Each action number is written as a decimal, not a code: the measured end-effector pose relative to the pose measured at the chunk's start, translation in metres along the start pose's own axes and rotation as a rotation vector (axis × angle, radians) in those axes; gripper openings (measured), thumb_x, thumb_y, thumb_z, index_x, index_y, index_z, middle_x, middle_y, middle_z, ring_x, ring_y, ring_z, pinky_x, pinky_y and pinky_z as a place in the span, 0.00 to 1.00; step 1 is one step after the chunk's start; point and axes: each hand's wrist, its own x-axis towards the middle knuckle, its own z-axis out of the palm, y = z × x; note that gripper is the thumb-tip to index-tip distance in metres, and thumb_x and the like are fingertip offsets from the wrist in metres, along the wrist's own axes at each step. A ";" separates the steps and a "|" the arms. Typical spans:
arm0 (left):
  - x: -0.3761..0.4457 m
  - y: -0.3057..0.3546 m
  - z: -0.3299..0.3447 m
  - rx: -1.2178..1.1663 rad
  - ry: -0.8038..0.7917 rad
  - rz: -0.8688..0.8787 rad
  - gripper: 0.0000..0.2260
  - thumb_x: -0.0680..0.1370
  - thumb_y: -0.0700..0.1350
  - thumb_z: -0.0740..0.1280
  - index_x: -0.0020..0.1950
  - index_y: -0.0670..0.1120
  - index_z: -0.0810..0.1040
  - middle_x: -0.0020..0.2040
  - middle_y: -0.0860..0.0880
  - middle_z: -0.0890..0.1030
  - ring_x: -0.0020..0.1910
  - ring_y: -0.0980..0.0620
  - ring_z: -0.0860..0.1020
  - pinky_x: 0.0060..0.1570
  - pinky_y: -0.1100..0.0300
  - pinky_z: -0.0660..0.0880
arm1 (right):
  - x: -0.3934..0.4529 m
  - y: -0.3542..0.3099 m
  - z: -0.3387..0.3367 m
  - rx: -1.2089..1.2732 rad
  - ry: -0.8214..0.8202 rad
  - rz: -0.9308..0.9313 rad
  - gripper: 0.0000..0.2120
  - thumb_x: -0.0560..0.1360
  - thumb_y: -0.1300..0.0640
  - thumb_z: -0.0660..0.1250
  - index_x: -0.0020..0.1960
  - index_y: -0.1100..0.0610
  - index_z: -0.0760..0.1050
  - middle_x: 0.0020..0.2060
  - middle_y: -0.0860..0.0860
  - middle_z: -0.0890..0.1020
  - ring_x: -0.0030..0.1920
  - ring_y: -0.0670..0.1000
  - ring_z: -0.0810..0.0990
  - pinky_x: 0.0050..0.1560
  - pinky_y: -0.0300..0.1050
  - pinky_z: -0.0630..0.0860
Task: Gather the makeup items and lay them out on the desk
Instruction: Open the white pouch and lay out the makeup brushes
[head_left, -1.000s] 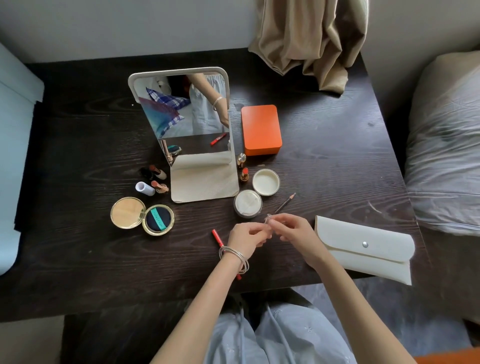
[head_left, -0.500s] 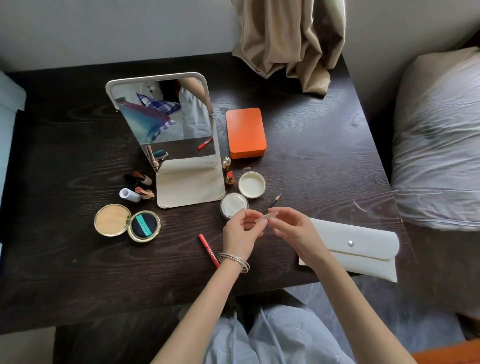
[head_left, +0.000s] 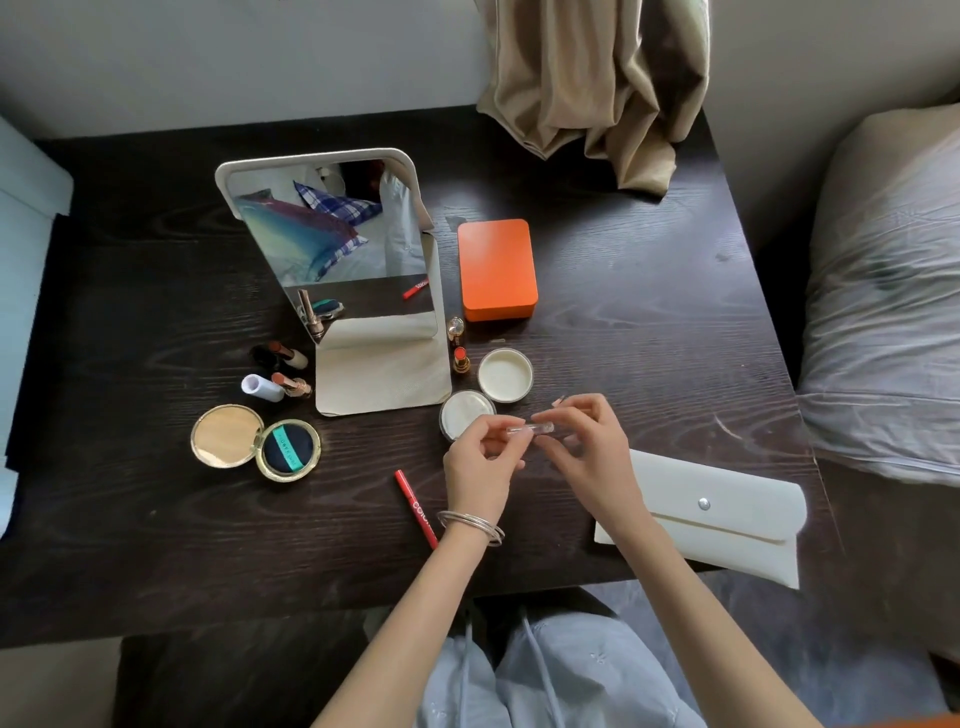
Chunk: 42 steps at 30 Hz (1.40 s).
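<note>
A small clear tube (head_left: 531, 429), perhaps a cap or slim pencil sleeve, is held level between both hands just above the bench (head_left: 156, 519), right over the near edge of the open powder jar (head_left: 464, 410). The left hand (head_left: 480, 465) pinches its left end with fingertips curled round it; the right hand (head_left: 587, 447) has a closed grip on the other end. A brown pencil tip (head_left: 560, 400) pokes out at about 12 o'clock from the right hand, though how it lies is hidden.

I'd say she is fitting or pulling the cap. To do that well, keep the tube level and work it straight along its length, then lay it in the bare wood at 6 o'clock from the jar, beside the red lip pencil (head_left: 415, 506), clear of the loose jar lid (head_left: 505, 375) and the white pouch (head_left: 727, 525) at 4 o'clock.
</note>
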 end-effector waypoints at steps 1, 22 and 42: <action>0.000 0.000 0.001 0.007 0.005 0.019 0.03 0.73 0.41 0.71 0.45 0.47 0.80 0.37 0.51 0.80 0.34 0.61 0.79 0.34 0.68 0.77 | 0.001 0.000 0.000 -0.128 0.018 -0.090 0.07 0.70 0.63 0.73 0.47 0.58 0.82 0.47 0.54 0.75 0.48 0.48 0.74 0.42 0.29 0.71; -0.020 -0.024 -0.038 0.202 -0.042 -0.102 0.08 0.74 0.36 0.68 0.43 0.49 0.80 0.38 0.51 0.79 0.32 0.63 0.73 0.37 0.70 0.74 | 0.117 0.057 0.005 -0.300 -0.066 0.113 0.05 0.72 0.58 0.71 0.44 0.59 0.81 0.42 0.54 0.82 0.44 0.54 0.79 0.49 0.50 0.75; -0.008 -0.014 -0.031 0.254 -0.071 -0.097 0.06 0.75 0.38 0.67 0.47 0.49 0.79 0.41 0.51 0.79 0.39 0.53 0.79 0.42 0.68 0.77 | 0.088 0.053 -0.005 -0.069 -0.015 0.268 0.24 0.68 0.58 0.75 0.62 0.56 0.71 0.38 0.48 0.77 0.39 0.48 0.75 0.46 0.42 0.72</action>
